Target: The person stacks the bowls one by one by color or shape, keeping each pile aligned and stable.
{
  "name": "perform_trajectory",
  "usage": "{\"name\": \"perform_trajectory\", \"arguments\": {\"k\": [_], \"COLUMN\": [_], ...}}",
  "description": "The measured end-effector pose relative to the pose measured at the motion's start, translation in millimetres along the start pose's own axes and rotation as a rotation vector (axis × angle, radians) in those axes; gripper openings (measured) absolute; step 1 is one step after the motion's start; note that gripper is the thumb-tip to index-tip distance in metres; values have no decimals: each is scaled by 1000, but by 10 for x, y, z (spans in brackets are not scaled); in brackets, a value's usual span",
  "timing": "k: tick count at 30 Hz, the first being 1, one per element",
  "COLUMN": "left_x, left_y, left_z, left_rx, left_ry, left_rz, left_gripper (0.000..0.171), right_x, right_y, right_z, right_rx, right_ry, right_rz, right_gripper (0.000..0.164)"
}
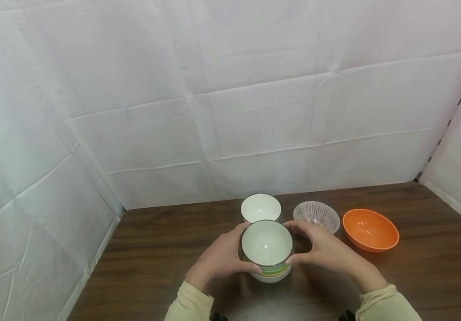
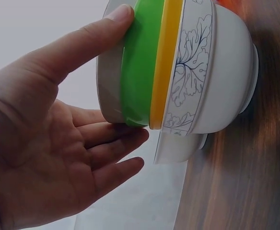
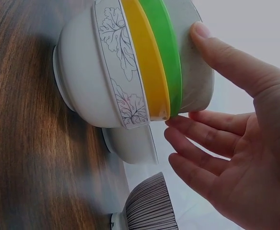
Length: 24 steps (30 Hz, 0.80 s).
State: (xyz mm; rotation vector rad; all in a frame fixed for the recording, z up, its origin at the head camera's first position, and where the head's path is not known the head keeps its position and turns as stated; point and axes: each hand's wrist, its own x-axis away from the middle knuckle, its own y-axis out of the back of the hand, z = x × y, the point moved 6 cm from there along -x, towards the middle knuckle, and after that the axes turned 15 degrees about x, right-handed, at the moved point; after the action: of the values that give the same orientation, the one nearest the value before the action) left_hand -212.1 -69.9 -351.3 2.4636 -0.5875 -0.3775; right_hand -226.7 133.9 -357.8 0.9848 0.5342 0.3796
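A stack of nested bowls stands on the table in front of me. On top is a greyish-white bowl (image 1: pixel 266 243) with a dark rim. Under it, the left wrist view shows a green bowl (image 2: pixel 142 62), a yellow bowl (image 2: pixel 166 62) and, lowest, a white bowl with a leaf-patterned band (image 2: pixel 226 72). My left hand (image 1: pixel 227 255) grips the top bowl from the left, thumb on its near side and fingers toward the far side. From the right, my right hand (image 1: pixel 324 249) holds the same bowl in a matching way, its lower fingers spread off the stack.
Just behind the stack stands another white bowl (image 1: pixel 260 207) with a dark rim. To the right are a striped bowl (image 1: pixel 316 213), partly behind my right hand, and an orange bowl (image 1: pixel 368 229). White sheeting (image 1: pixel 254 120) hangs along the back and sides of the wooden table (image 1: pixel 154 249).
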Motion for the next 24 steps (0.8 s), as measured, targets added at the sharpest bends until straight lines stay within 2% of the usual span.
{"name": "perform_trajectory", "arguments": {"k": [9,16,24], "left_x": [-15,-4,-12], "left_y": [5,19,13], "left_z": [-14,11,37], "left_rx": [4,9,67], "left_ry": [-36,-6,-3], "left_rz": [-14,-19,10], "left_gripper": [87,96,98], "right_x": [14,11,20], "right_y": [-29,-34,-30], "right_z": [-41,-27,-14], "right_rx": [5,9,-17], "right_ry": [-12,-2,8], "right_rz": [32,41,53], "right_gripper": [85,85,85]}}
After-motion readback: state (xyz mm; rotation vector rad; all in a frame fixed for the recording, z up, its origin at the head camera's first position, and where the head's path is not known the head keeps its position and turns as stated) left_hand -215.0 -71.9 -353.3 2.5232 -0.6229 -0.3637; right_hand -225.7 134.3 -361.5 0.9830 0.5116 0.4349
